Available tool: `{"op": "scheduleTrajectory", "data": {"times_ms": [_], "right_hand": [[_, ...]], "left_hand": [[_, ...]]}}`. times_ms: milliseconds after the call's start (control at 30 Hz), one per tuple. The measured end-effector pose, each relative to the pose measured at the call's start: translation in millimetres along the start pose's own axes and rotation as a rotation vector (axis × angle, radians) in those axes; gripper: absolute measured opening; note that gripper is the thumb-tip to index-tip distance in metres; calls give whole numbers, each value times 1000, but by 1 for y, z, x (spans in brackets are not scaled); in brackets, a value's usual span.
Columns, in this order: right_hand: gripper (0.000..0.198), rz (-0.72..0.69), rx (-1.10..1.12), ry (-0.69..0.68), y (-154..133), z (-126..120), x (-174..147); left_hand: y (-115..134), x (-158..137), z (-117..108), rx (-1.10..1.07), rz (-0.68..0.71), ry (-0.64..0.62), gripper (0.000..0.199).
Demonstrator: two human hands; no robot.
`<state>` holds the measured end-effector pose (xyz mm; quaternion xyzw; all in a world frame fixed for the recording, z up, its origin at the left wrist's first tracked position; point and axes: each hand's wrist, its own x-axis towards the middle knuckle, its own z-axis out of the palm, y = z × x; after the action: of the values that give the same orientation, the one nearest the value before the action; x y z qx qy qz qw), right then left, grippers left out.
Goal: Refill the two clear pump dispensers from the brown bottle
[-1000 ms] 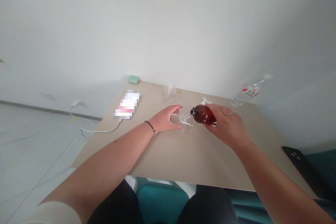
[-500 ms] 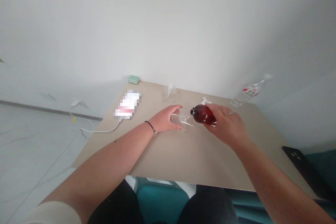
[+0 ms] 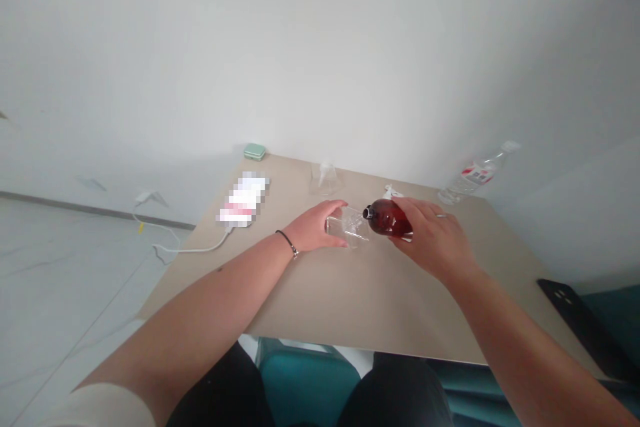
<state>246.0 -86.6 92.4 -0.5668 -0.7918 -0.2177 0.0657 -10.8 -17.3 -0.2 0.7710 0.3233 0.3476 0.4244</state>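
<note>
Near the middle of the table, my left hand (image 3: 320,225) is wrapped round the side of a clear, see-through container (image 3: 354,227), which looks like a cup. To its right, my right hand (image 3: 434,235) grips a dark red-brown bottle (image 3: 386,217) tipped on its side. The bottle's uncapped mouth points left, over the container's right edge. Whether liquid is running from the mouth I cannot tell. Behind my left hand stands a clear vessel with a white nozzle-like top (image 3: 327,178). A small white item (image 3: 393,192) lies partly hidden behind the brown bottle.
A clear plastic bottle with a red and white label (image 3: 475,175) stands at the back right. On the left lie a phone (image 3: 243,199) with a white cable (image 3: 200,251) and a small green case (image 3: 255,151). A black flat object (image 3: 575,317) rests along the right edge.
</note>
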Motion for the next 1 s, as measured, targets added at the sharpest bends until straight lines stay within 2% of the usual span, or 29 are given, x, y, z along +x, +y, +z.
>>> {"op": "scheduleTrajectory", "data": {"times_ms": [1000], "right_hand": [[56,-12,6,2,0,1,-1]], "left_hand": [[0,0,0,-7,7,0,91]]}}
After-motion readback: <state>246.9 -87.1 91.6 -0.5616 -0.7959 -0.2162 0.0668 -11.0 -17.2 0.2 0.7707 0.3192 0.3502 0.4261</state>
